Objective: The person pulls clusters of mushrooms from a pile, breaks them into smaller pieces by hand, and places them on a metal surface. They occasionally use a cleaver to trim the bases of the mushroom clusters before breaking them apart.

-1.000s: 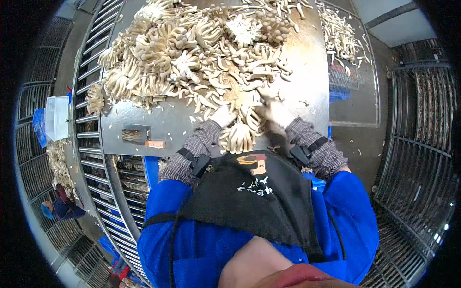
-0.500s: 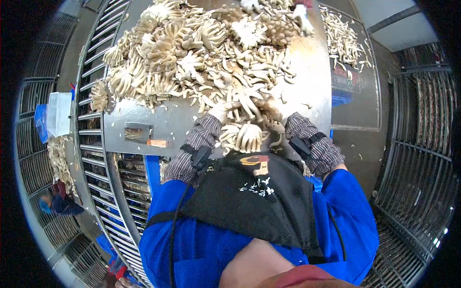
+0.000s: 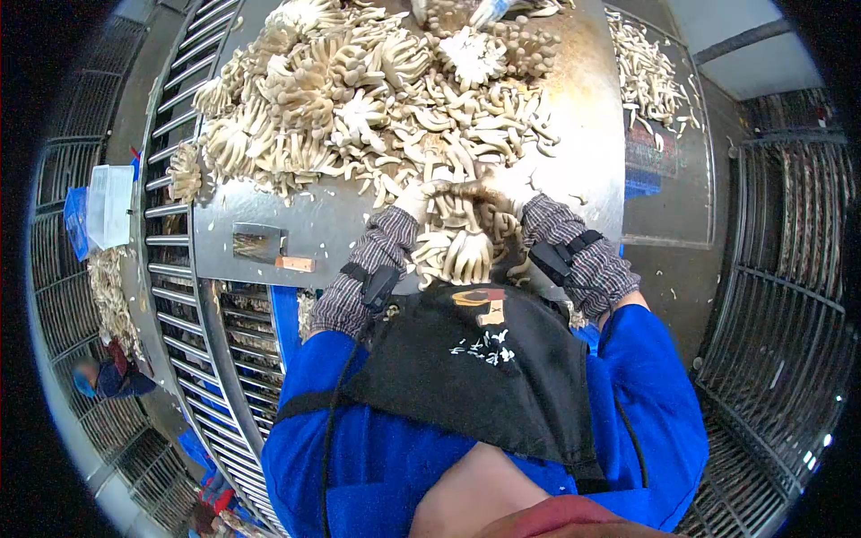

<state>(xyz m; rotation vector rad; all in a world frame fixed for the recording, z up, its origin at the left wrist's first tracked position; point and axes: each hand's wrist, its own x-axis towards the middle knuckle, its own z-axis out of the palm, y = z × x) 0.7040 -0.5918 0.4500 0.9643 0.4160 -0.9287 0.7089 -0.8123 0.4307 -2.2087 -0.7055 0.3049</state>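
Note:
Pale, long-stemmed mushrooms cover the metal table in a big heap [image 3: 305, 108], some in clusters and some loose. At the near edge of the heap, my left hand [image 3: 416, 199], in a pale glove, curls around mushrooms. Opposite it, my right hand [image 3: 508, 190], also gloved, closes on mushrooms from the other side. The hands are close together, and their fingertips are partly hidden among the stems. Between my wrists and the black apron [image 3: 475, 377] lies a bunch of mushrooms [image 3: 462, 255] with stems pointing toward me.
Another person's gloved hand [image 3: 489, 13] is at the far side of the heap. A metal roller conveyor [image 3: 170, 242] runs along the left. More mushrooms [image 3: 641, 72] lie on a surface at right. A clear bin [image 3: 110, 208] and a person [image 3: 112, 372] are farther left.
My right hand has moved inward and slightly up, closer to my left hand. Across the table, the other person's gloved hands have shifted left and away.

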